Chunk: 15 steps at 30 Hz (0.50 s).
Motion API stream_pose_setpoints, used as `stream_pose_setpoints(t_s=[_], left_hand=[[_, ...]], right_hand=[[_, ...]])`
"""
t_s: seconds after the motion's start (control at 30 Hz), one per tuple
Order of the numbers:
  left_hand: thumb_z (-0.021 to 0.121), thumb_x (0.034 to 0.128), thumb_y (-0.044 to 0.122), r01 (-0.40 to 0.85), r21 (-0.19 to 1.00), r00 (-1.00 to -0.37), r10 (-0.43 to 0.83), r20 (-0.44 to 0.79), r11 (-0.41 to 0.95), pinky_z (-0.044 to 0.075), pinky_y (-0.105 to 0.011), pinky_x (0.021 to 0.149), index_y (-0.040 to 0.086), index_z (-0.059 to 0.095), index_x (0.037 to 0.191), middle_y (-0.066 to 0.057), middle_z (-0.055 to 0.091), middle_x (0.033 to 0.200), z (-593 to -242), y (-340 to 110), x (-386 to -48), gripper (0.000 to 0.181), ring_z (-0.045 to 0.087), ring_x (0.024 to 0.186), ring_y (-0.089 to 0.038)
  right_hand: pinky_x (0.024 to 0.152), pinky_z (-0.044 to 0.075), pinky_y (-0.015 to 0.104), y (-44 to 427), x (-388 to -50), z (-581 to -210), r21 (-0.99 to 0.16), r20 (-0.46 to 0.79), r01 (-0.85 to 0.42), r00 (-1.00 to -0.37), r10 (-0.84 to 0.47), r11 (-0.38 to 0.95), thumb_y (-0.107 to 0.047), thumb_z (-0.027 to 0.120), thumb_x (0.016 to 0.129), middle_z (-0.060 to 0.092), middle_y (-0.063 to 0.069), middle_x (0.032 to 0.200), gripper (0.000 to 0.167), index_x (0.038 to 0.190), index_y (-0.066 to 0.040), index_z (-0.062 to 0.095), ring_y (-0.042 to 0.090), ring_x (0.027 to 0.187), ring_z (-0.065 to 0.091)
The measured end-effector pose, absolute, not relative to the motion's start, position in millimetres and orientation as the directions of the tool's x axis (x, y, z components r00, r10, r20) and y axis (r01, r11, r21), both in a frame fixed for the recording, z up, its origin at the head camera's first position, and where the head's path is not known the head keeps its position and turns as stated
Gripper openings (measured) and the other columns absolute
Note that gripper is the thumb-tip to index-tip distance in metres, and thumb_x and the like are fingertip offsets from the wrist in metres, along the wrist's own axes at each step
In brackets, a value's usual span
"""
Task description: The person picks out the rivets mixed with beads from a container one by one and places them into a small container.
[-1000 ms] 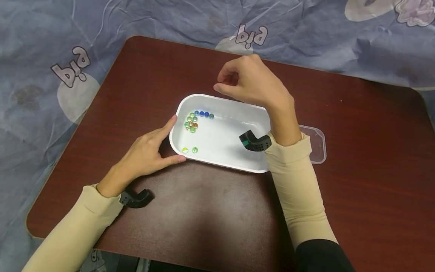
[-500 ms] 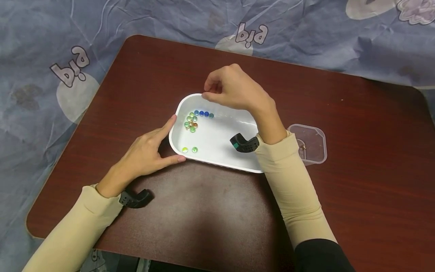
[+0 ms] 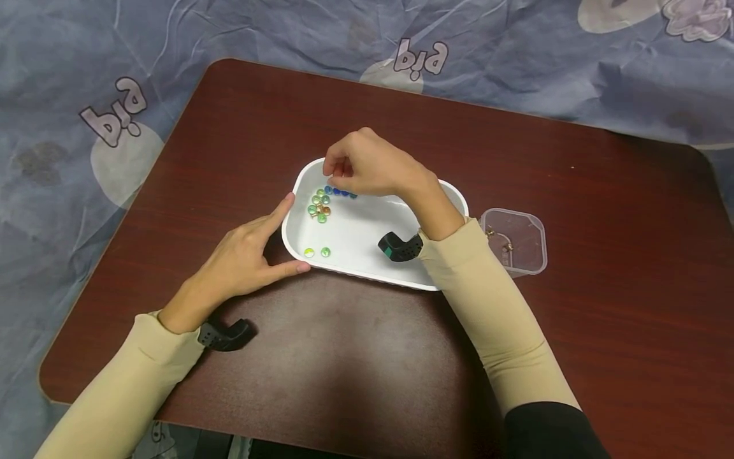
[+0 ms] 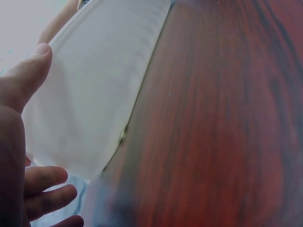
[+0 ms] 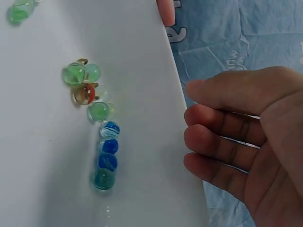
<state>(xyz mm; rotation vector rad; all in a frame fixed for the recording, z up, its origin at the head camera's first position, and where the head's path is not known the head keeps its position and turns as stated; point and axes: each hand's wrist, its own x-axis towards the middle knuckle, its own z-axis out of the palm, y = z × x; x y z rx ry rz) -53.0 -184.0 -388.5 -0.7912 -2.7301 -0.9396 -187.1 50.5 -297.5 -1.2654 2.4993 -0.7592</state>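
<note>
A white tray (image 3: 378, 248) lies on the table with several glass marbles (image 3: 322, 218) gathered at its left end, small gold-coloured bits among them. Blue marbles (image 5: 108, 145) form a short row in the right wrist view. My left hand (image 3: 243, 255) rests against the tray's left end, fingers fairly straight, thumb along the near rim and index finger at the left rim. My right hand (image 3: 375, 162) hovers over the tray's far left part, close to the blue row. Its fingers are loosely bent, and nothing shows between them in the right wrist view.
A clear plastic box (image 3: 518, 239) with small gold-coloured pieces stands right of the tray, partly behind my right sleeve (image 3: 499, 312). Two marbles lie apart near the tray's front left corner. Patterned blue cloth (image 3: 275, 32) surrounds the brown table (image 3: 619, 255).
My right hand has moved left and nearer, from beyond the tray's far rim to over the blue marbles. More of the clear box now shows. The left hand stays at the tray.
</note>
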Motion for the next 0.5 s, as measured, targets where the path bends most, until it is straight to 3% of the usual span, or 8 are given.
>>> stream_pose_setpoints(t_s=[0.13,0.37,0.5], left_hand=[[0.059,0.0840,0.072,0.539,0.528,-0.842,0.431,0.323,0.656,0.047,-0.052,0.095,0.010,0.026,0.157,-0.021,0.051,0.143,-389,-184,-54,0.101,0.056,0.123,-0.034],[0.073,0.0832,0.057,0.532,0.532,-0.846,0.431,0.313,0.659,0.047,-0.051,0.095,0.010,0.027,0.157,-0.020,0.052,0.142,-389,-184,-54,0.099,0.056,0.123,-0.034],[0.070,0.0835,0.061,0.534,0.530,-0.846,0.432,0.314,0.660,0.047,-0.051,0.096,0.010,0.026,0.157,-0.021,0.051,0.143,-389,-184,-54,0.100,0.056,0.124,-0.035]], right_hand=[[0.066,0.045,0.024,48,-188,-302,-0.547,0.020,-0.686,-0.583,-0.812,0.479,-0.002,0.064,0.085,0.063,0.002,0.072,0.009,0.084,-0.004,0.073,0.011,0.067,0.054],[0.065,0.045,0.023,41,-186,-309,-0.535,-0.023,-0.698,-0.550,-0.835,0.475,-0.001,0.063,0.085,0.062,0.001,0.073,0.011,0.081,-0.006,0.072,0.011,0.067,0.054],[0.065,0.044,0.023,36,-185,-313,-0.523,-0.062,-0.700,-0.537,-0.842,0.485,-0.002,0.063,0.087,0.061,0.001,0.072,0.011,0.080,-0.007,0.071,0.011,0.067,0.053]])
